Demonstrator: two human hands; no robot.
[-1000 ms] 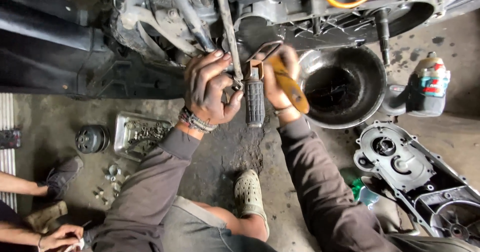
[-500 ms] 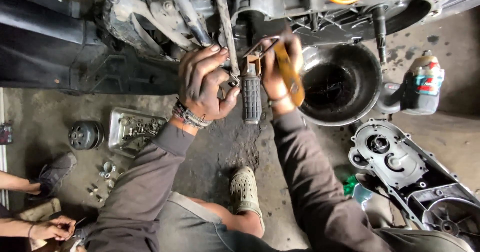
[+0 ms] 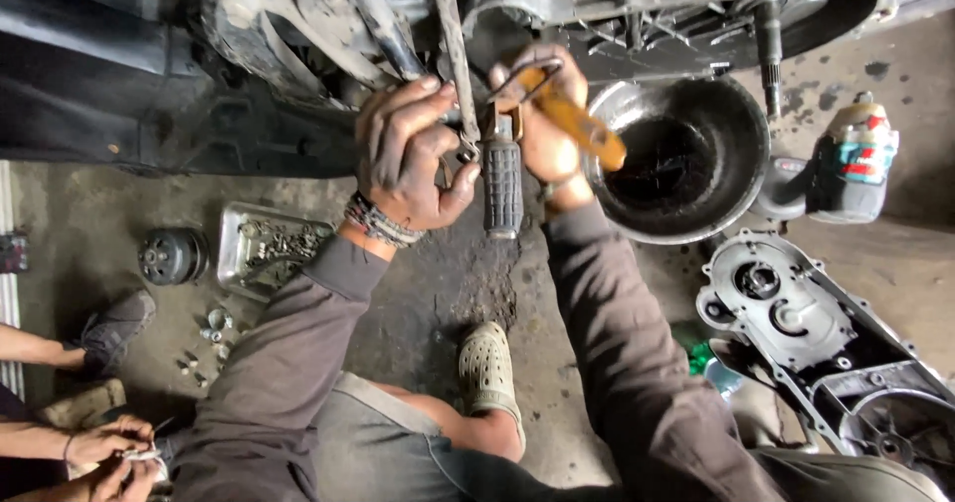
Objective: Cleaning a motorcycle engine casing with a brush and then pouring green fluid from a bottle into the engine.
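- Since the earlier frames, both hands sit a little higher against the machine's underside, and the orange handle now points down-right toward the black pan instead of lying across the palm.
- Left hand (image 3: 410, 154): fingers curled and pressed together around the thin metal bar (image 3: 450, 54) that hangs from the underside; thumb hooked near the bar's lower end. Bead bracelet (image 3: 378, 221) on the wrist.
- Right hand (image 3: 542, 129): closed in a fist on the orange-handled tool (image 3: 582, 129); I cannot tell where the tool's tip meets the machine.
- Ribbed black footpeg (image 3: 502, 186) hangs upright between the two hands, touching the right hand's heel.
- Black pan (image 3: 746, 124) stands right of the hands on the concrete floor (image 3: 119, 213), just beside the tool handle's end.
- Cordless power tool (image 3: 854, 159) lies right of the pan.
- Grey engine cover (image 3: 796, 313) lies near right, open side up.
- Metal tray (image 3: 239, 233) of bolts sits left of the left forearm; round black part (image 3: 171, 256) lies just left of it.
- Another person's hands (image 3: 109, 447) are at near left, pinching something small.
- My sandal (image 3: 487, 363) rests on the floor between my sleeves.
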